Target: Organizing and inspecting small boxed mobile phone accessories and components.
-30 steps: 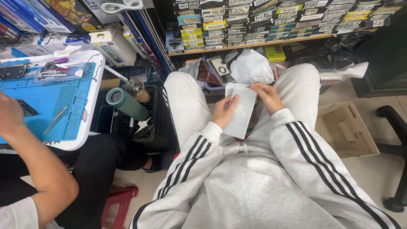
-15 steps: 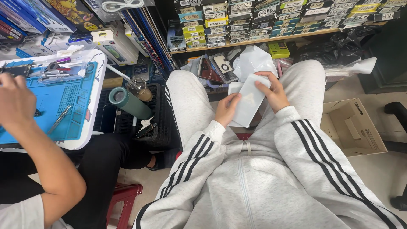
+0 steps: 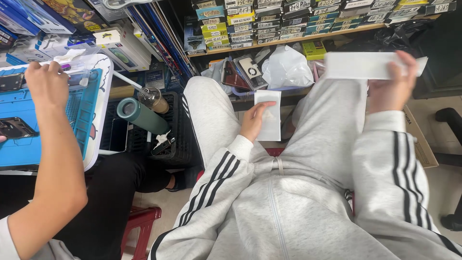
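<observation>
Two white pieces held well apart: small upright sheet (image 3: 268, 115) pinched in the left hand (image 3: 253, 121) between the knees, long axis near-to-far; long strip (image 3: 368, 65) gripped by the right hand (image 3: 392, 86), far right, long axis left-to-right.

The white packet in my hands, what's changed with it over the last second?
It has come apart into two pieces. The right hand carried a long white strip up and out to the right; the left hand keeps the flat white piece over the lap. The co-worker's hand stays at the blue mat.
</observation>
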